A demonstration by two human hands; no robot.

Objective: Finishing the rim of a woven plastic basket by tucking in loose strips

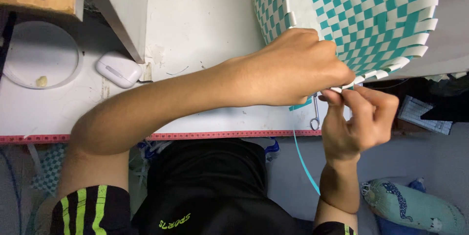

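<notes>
So the left hand [298, 66] is curled over the lower rim of a teal and white checkered basket woven from flat plastic strips [371, 15], fingers closed around the edge and gripping it. The basket lies tipped on its side at the far right of the white tabletop [205, 30], part of it hanging out past the edge. The right hand [356, 117] sits right under the left one, fingers pinched shut on a loose white strip end [342, 89] sticking out of the rim. A thin teal plastic strip [304, 159] trails down from the weave past the tabletop's front edge, which has a red measuring tape [195, 136] running along it. Small metal snips [315, 115] lie just beside the right hand. Further left there's a white earbud case [118, 69] and a round clear lid [41, 54], well apart from the hands.
</notes>
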